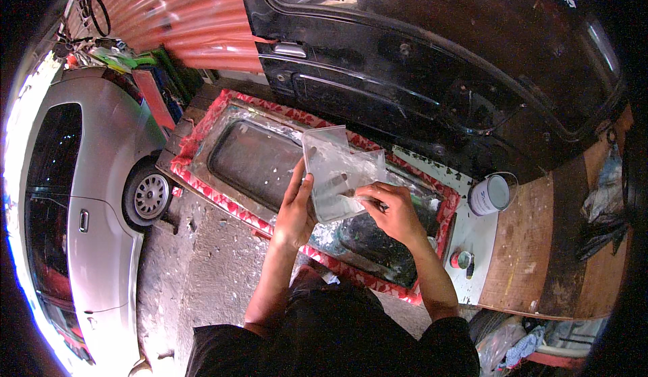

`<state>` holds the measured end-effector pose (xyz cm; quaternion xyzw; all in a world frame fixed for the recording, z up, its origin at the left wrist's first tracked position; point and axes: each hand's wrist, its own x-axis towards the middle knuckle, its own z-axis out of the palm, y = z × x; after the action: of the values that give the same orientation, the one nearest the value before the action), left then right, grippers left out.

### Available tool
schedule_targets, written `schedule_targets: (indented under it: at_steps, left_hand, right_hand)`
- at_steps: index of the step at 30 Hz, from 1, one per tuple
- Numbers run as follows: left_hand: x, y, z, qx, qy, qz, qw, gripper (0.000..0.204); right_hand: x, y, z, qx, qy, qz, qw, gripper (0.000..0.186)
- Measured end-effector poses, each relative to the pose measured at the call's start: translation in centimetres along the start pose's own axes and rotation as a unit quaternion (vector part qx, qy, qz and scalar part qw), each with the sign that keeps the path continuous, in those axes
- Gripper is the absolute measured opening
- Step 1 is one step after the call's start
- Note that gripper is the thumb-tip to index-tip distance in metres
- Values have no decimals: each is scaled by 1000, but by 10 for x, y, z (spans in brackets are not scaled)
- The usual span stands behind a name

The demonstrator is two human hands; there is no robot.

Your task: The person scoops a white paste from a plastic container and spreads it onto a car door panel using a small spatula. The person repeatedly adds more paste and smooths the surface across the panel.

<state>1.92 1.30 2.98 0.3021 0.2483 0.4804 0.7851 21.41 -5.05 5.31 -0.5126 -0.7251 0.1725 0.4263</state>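
Observation:
My left hand [297,205] grips a clear plastic container [332,174] by its left side, thumb and fingers against the wall. A see-through flap or lid stands up at its far edge, and small pale and dark bits show inside. My right hand [391,209] is at the container's near right side, its fingers pinched together over the opening. What the pinch holds, if anything, is too small to make out. Beneath both hands lies a worn vehicle door panel [253,157] with a window-shaped recess and patches of whitish and dark coating.
Red patterned cloth [202,128] edges the panel. To the right, a paint can [490,195] with a wire handle and a small tin [461,259] stand on the bench [523,262]. A large black vehicle panel [405,60] leans behind. At left is a silver car [101,208].

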Motion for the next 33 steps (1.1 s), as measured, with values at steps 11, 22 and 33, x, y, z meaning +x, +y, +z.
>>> schedule_targets:
  at_steps: [11, 22, 33]
  left_hand:
    - [0, -13, 6, -27, -4, -4, 1000, 49]
    - [6, -21, 9, -30, -4, 20, 999, 48]
    - [5, -22, 4, -43, 10, 34, 998, 50]
  right_hand:
    - [-12, -2, 37, 75, 60, 84, 992, 16]
    - [-18, 15, 66, 332, 149, 220, 905, 19]
    - [-17, 21, 39, 276, 119, 187, 935, 20]
